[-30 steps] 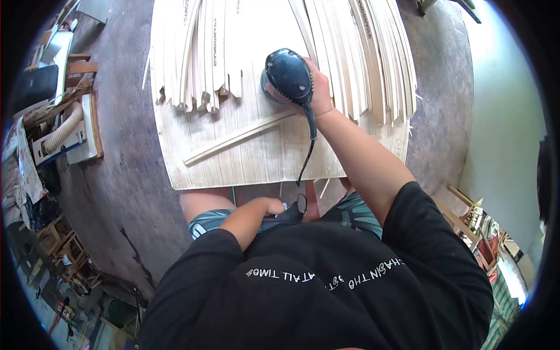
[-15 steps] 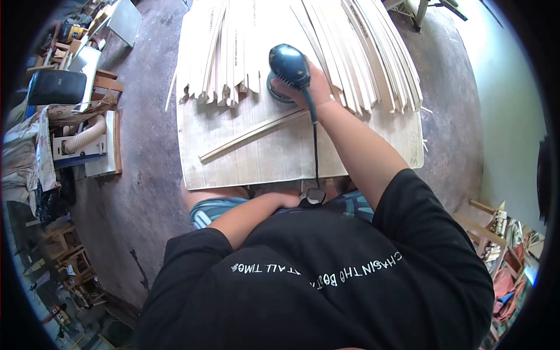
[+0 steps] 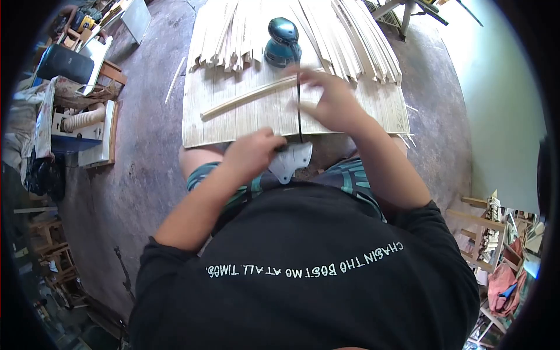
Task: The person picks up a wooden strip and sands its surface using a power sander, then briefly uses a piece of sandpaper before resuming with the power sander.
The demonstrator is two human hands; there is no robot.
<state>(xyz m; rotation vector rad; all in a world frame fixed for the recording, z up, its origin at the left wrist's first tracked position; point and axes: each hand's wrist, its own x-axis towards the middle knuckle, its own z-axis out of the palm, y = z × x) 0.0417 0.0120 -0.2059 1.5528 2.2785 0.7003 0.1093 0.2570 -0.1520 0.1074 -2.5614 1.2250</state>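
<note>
A teal and black sander stands on the wooden board, its black cord running down over the front edge. My right hand, blurred, is in front of the sander and near the cord, fingers apart with nothing visible in them. My left hand is closed at the board's front edge, above my lap. A pale grey piece with small holes extends from beside its fingers, and a dark bit shows at the fingertips. What exactly the hand grips is partly hidden. One wooden strip lies slantwise across the board.
Several wooden strips lie in a left bundle and a right bundle at the board's far side. A dust hose and a black case are at left. Wooden frames and cloth stand at lower right.
My right hand has let go of the sander and moved back toward me. My left hand has risen from my lap to the board's edge, beside the pale piece. The view has shifted.
</note>
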